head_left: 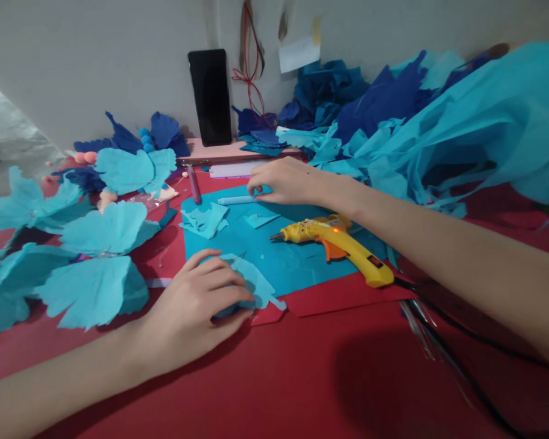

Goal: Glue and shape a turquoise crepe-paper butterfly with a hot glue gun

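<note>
Two bare hands work over one teal sheet on a red tabletop. The left hand lies palm down at the sheet's near left edge, fingers a little bent and slightly apart, over one light-blue cut piece that shows past its fingertips; whether thumb and fingers pinch that piece, I cannot tell. The right hand reaches to the sheet's far side, fingers curled, the tips at the right end of one pale-blue stick, which lies near the sheet's far edge; the pictures do not settle whether it grips the stick or only touches it.

Between the hands and the right forearm lies one yellow glue gun with one orange trigger, one lit orange spot and one black cord running off to the right. Two lots of light-blue scraps, a larger one and a smaller one, lie on the sheet. One maroon stick sits by its far left corner.

Several light-blue petal shapes spread at left. One black phone stands upright against the wall; one white note hangs there. One large heap of blue paper fills the right.
</note>
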Available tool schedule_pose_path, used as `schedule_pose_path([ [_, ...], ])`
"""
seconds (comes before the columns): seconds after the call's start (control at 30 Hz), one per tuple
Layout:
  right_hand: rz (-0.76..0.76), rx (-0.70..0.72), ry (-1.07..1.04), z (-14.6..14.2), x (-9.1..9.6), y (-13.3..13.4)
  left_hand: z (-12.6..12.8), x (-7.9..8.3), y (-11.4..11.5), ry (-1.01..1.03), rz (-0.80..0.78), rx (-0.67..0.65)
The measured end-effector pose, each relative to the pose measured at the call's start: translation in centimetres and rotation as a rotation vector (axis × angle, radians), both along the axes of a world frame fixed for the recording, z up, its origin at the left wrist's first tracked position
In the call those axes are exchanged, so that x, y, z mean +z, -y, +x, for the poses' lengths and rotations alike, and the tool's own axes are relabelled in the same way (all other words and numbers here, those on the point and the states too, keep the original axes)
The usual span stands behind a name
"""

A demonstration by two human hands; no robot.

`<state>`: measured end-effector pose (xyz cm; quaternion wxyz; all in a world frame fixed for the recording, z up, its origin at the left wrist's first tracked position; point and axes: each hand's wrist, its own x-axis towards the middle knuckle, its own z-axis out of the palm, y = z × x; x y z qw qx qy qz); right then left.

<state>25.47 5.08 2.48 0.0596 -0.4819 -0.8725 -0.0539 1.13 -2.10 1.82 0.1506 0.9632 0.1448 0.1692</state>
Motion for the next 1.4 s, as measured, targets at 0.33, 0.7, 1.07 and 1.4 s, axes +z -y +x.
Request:
schedule_pose_path([
  [0.33,0.007,0.084,0.030,-0.7,-0.1,-0.3,-0.1,-0.3,0.0,0.046,0.250,-0.042],
  [0.7,0.149,0.149,-0.202,0.6,3.6,2.4,-1.7,-0.3,0.0,0.040,0.125,0.116],
  [1.07,-0.043,0.447,0.019,-4.3,1.5,6.6,-3.5,-1.5,-0.2,0.099,0.074,0.201],
  [1.4,-0.077,0.475,0.090,-5.7,0.7,6.1,-3.7,-1.8,-0.5,0.087,0.110,0.142],
])
